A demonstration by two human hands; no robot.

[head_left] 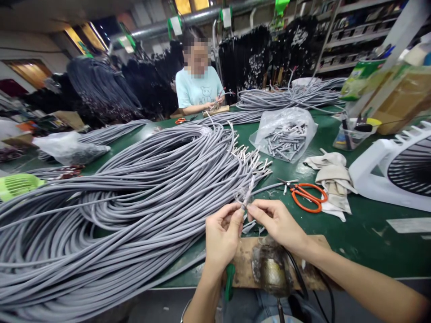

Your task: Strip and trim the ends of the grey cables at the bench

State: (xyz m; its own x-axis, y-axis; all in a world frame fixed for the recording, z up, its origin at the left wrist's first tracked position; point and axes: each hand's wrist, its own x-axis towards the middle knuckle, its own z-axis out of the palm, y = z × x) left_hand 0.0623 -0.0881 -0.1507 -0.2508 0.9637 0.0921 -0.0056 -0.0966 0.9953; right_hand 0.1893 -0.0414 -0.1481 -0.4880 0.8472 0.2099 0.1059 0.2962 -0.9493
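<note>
Near the table's front edge, my left hand pinches a grey cable just below its stripped end. Whitish strands and loose fibres fan upward from that end. Close against it, the thumb and fingers of my right hand are pinched together at the strands. Part of the cable is hidden by my fingers. A large coiled bundle of grey cables spreads out to the left, many of its stripped ends pointing right. Below my hands lies a wooden board carrying a dark, worn metal device.
Orange-handled scissors lie right of my hands, by crumpled cloth and a white fan. A clear bag holds cut grey pieces. Across the green table, a person handles wires beside more cables.
</note>
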